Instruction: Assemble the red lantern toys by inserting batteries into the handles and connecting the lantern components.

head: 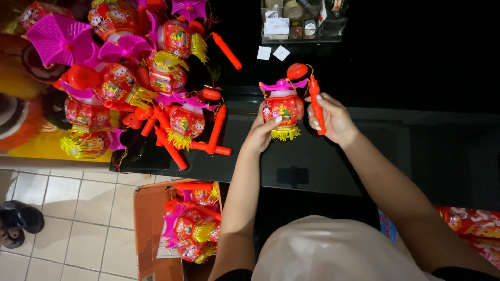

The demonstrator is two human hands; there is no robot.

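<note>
Between both hands, red toy lantern (283, 108) with pink roof, yellow fringe.

Two hands show: the left hand (263, 131) and the right hand (333, 118). Between them is one toy lantern (283, 108) with one orange stick handle (316, 103). The heap of lanterns (140, 83) on the black counter (406, 151) holds roughly nine, though overlap makes an exact count uncertain. One cardboard box (148, 229) on the floor holds about four more. Two small white paper slips (272, 52) lie near one clear plastic organiser (302, 21). One pair of dark sandals (18, 222) sits at the left edge
</note>
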